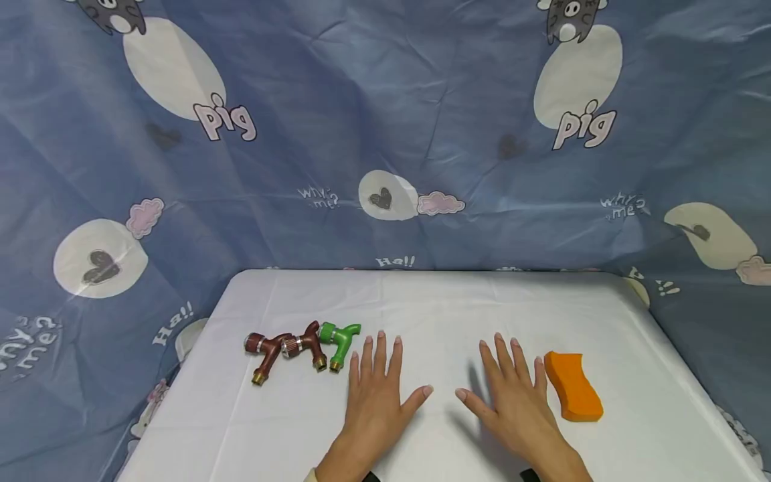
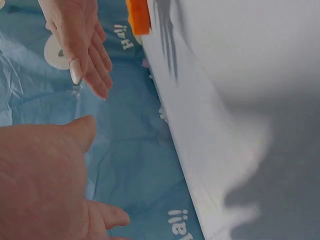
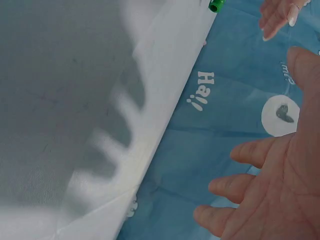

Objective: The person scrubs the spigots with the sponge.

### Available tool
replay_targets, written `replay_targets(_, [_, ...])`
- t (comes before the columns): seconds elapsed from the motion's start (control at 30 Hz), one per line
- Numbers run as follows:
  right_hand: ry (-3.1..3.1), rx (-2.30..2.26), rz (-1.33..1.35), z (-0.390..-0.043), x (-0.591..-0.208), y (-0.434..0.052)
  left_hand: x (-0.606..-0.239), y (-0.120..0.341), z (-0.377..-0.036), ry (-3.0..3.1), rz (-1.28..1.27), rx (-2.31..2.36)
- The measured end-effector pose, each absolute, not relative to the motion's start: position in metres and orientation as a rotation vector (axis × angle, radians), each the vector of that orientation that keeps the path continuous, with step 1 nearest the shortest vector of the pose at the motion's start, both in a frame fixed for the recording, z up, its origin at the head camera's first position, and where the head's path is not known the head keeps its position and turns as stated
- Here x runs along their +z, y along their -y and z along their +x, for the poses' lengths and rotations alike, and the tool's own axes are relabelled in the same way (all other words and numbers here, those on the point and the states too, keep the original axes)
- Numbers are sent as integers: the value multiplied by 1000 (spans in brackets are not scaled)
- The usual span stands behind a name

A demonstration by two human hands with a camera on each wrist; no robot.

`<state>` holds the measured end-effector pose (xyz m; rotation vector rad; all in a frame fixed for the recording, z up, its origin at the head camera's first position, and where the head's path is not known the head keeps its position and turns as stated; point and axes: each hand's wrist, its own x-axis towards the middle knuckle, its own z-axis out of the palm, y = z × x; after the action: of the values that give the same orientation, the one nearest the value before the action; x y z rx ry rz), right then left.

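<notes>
Both hands hover palm down over the white table, fingers straight and spread, holding nothing. My left hand (image 1: 375, 405) is nearest the green tap (image 1: 341, 341), which lies at the right end of a small row. Beside that tap lie two brown taps with brass threaded ends, one in the middle (image 1: 306, 345) and one at the left (image 1: 266, 353). To the right of my right hand (image 1: 518, 405) lies a wavy orange sponge (image 1: 573, 387), close to the little finger. In the right wrist view only the green tap's end (image 3: 216, 6) shows.
The white-covered table (image 1: 446, 314) has rounded far corners. Behind it and at its sides hangs a blue cloth (image 1: 289, 161) printed with pigs and lettering. Shadows of the hands fall on the table cover.
</notes>
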<state>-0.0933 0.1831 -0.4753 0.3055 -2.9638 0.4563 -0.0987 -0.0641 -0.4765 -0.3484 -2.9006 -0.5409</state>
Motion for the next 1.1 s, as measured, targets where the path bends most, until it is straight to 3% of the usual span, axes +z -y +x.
replay_targets(0.43, [2964,500,274,-99,-473,-201,-478,105,-128,2914,-218,-442])
replay_targets(1.1, [2988,595,-64,-100,-479,-259,-490,163,-157,2993,-34,-429])
